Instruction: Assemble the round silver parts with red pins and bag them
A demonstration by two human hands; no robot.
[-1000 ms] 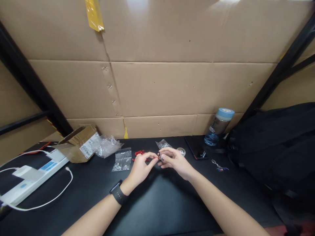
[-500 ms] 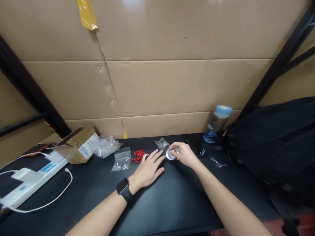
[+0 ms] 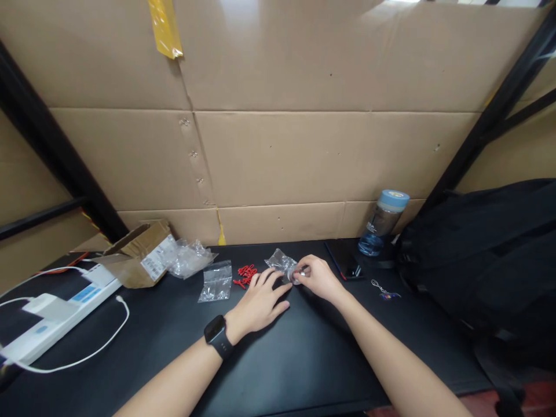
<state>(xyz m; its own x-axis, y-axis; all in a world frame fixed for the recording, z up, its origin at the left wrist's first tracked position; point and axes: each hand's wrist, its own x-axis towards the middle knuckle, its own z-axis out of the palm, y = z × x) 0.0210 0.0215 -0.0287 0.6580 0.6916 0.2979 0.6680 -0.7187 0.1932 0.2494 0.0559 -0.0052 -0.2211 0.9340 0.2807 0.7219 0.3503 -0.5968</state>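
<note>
My left hand (image 3: 259, 302) lies with fingers spread on the black tabletop (image 3: 260, 376), a dark watch (image 3: 217, 336) on its wrist. Its fingertips are close to a small round container (image 3: 292, 277), silvery or clear, which the fingers of my right hand (image 3: 319, 278) grip. The container seems tipped on its side, partly hidden by those fingers; its exact kind is hard to make out. Just left of my left fingertips is a small heap of red looped pieces (image 3: 246, 274). Behind the container lies a crumpled clear plastic bag (image 3: 280, 259).
A flat clear bag (image 3: 216, 281), bubble wrap (image 3: 191, 259) and an opened cardboard box (image 3: 139, 255) are on the left, near a white power strip (image 3: 65, 313). Rightward are a phone (image 3: 345, 259), a keychain (image 3: 386, 291), a blue-lidded bottle (image 3: 382, 223) and a black backpack (image 3: 482, 260).
My right hand has shifted slightly left and tilted the round container, whose flat silver face showed before. The crumpled bag behind it shows more. My left hand is nearly still.
</note>
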